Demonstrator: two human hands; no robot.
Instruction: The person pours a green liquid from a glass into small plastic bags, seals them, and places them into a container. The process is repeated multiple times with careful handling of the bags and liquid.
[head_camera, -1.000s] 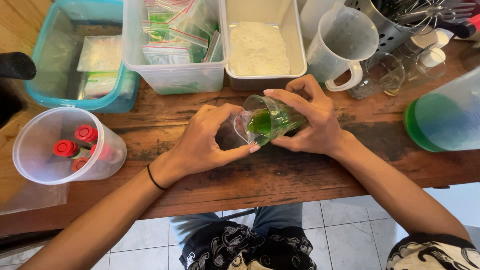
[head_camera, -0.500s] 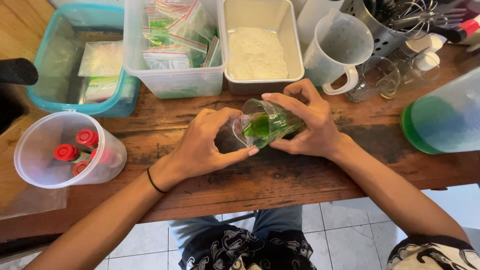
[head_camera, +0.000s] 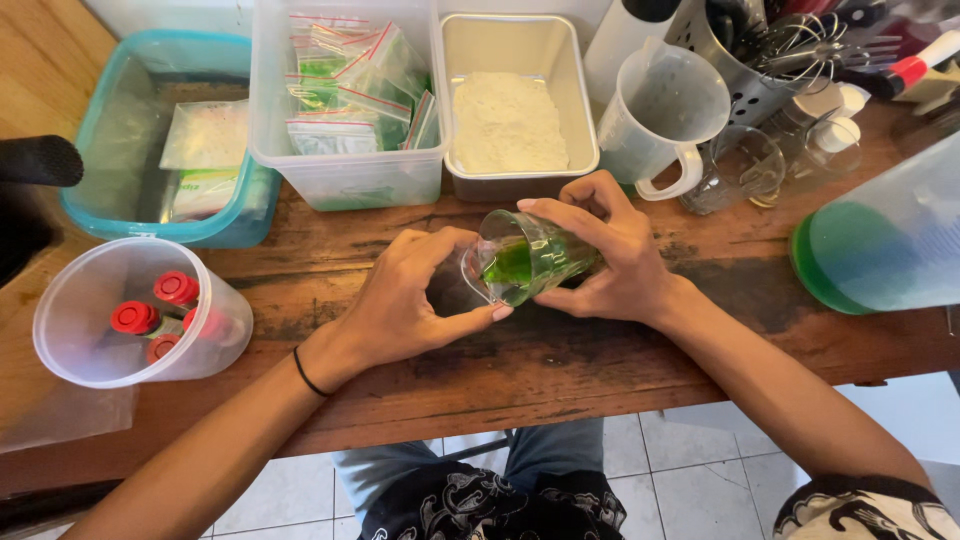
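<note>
— Across the wooden table (head_camera: 330, 265), what sits back from your hands?

— Your tubs are lined along the far edge, out of the way: a teal bin (head_camera: 95, 215), a clear tub of sachets (head_camera: 345, 180), a tray of white powder (head_camera: 510, 170).

— And your glass (head_camera: 530, 262)?

— Tipped toward you just above the middle, green liquid pooled low. Your right hand (head_camera: 615, 255) wraps its body firmly; your left hand (head_camera: 405, 300) curls at the mouth, fingertips pinching its rim to steady it.
</note>
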